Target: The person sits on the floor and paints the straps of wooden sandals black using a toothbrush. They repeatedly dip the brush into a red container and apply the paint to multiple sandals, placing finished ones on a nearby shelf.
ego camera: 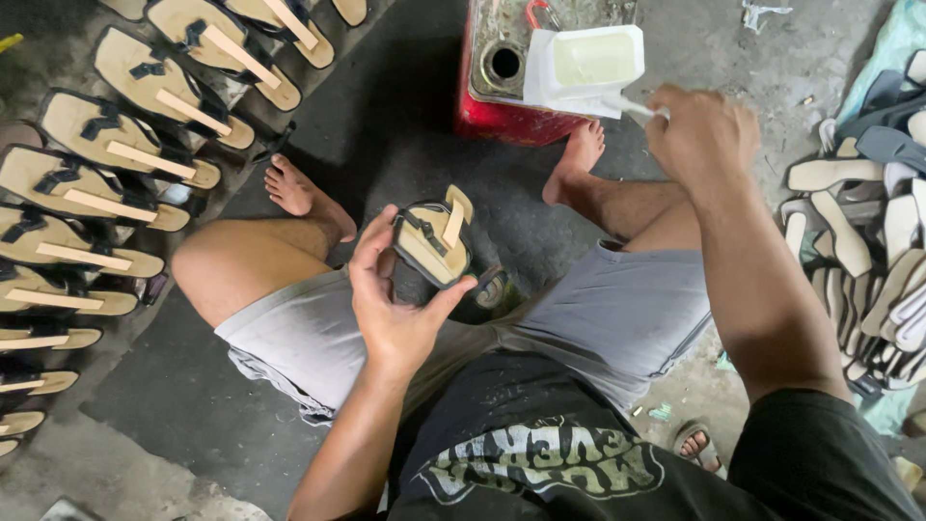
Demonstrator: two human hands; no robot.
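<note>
the left hand (391, 314) is grasping a tan sandal sole (432, 241) with black straps, above the lap; the right hand (699, 135) is clenched on a brush handle (632, 108) at the white glue tray (588, 63) on a red can (502, 116)

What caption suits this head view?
Left hand holds a sandal sole; right hand dips a brush into a white tub.

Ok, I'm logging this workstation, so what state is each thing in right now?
Left hand: shut on the sandal, held up sole side.
Sandal: tan sole, black straps, pale strip across it.
Right hand: grip shut on a brush handle.
White tub: open, pale liquid inside.
Red can: upright, hole uncapped.
Sandal row: laid out on floor.
</note>
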